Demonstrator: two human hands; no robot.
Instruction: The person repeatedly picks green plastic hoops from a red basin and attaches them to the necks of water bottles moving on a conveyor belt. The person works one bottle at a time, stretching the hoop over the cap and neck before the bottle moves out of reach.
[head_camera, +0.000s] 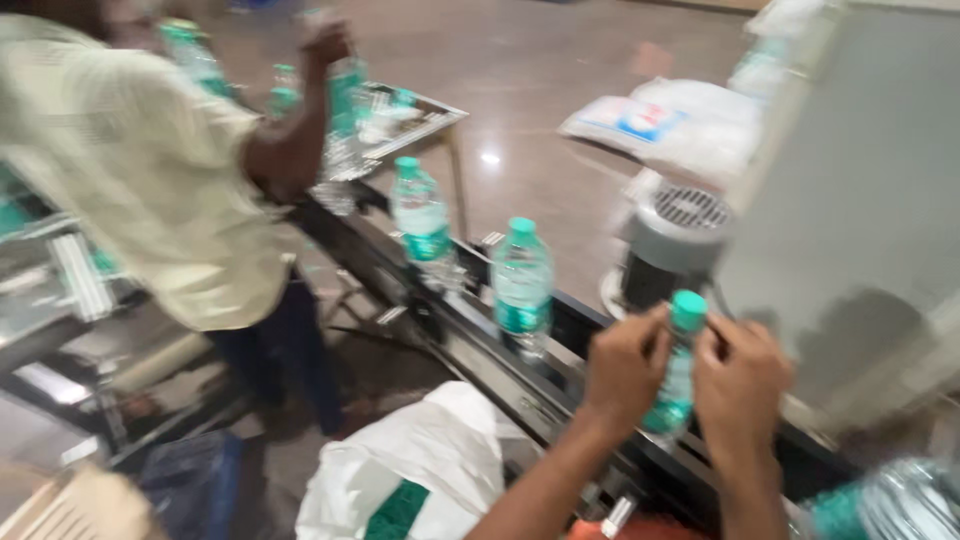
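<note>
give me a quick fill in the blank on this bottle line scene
1. Both hands, left hand and right hand, grip one bottle with a ____ cap.
2. Beyond it, ____ more bottles stand apart on the conveyor.
3. The co-worker in a pale shirt lifts a bottle with a ____ arm.
4. A ____ sack lies beside the conveyor.

Missing words: green; two; raised; white

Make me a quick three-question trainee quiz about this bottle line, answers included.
1. True or false: both hands, the left hand and the right hand, are on one bottle.
2. What colour is its cap?
3. How many other bottles stand on the conveyor between it and the co-worker? A) two B) five

Key: 1 true; 2 green; 3 A, the near one and the far one.
</note>
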